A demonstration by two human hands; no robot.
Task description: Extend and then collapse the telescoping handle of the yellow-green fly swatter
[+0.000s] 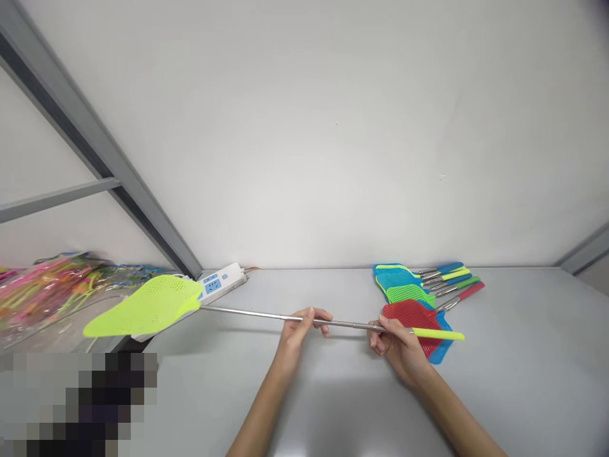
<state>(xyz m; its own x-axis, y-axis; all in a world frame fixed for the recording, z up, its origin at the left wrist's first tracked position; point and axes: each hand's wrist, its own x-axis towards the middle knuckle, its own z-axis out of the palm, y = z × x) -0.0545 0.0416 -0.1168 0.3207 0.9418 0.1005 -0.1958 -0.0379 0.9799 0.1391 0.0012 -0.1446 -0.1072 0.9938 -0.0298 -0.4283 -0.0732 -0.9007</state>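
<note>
A yellow-green fly swatter (147,306) with a long metal rod is held level across the view, its perforated head at the left and its yellow grip at the right. My left hand (299,330) pinches the rod near its middle between thumb and fingers. Close to the grip, my right hand (397,343) is closed on the rod's thicker end. Behind and under my right hand lies a pile of fly swatters (409,312) in red, green and blue, their rods short and their grips pointing right.
A white power strip (223,282) lies on the grey table (214,393) near the wall, partly behind the yellow swatter head. Plastic-wrapped colourful items (52,292) are heaped at the far left. A grey metal frame post (118,152) slants down at the left. The lower left corner is pixelated.
</note>
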